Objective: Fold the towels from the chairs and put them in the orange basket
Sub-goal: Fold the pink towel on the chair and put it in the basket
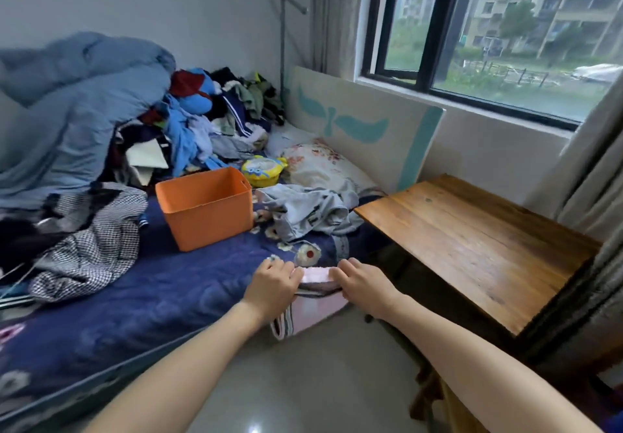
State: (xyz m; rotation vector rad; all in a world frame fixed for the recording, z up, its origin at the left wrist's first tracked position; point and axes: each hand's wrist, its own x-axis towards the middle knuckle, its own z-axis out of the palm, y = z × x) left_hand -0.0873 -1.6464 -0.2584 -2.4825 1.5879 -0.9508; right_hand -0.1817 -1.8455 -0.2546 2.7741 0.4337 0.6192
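At the near edge of the bed [188,284], both hands meet on a pink towel [312,313]. Left hand [273,281]: knuckles up, fingers bent down over the towel's left end, gripping it. Right hand [362,279]: likewise knuckles up, fingers curled over the towel's right end, gripping it. Between the two hands a short band of pink cloth shows, folded over. Below it the rest of the towel, with a striped border at its lower left, hangs down the side of the mattress toward the floor [303,382]. Whether the thumbs lie under the cloth cannot be told. Orange basket [205,210]: upright on the navy quilt, farther in from the hands and to their left, apart from the towel. Beside the basket to the right lies a crumpled grey printed garment [310,210]; to the left, a black-and-white checked cloth [91,250]. Behind these, a heap of clothes [215,119] and a blue duvet [77,112]. Wooden bench [472,247]: just right of the right hand, below the window [505,28].
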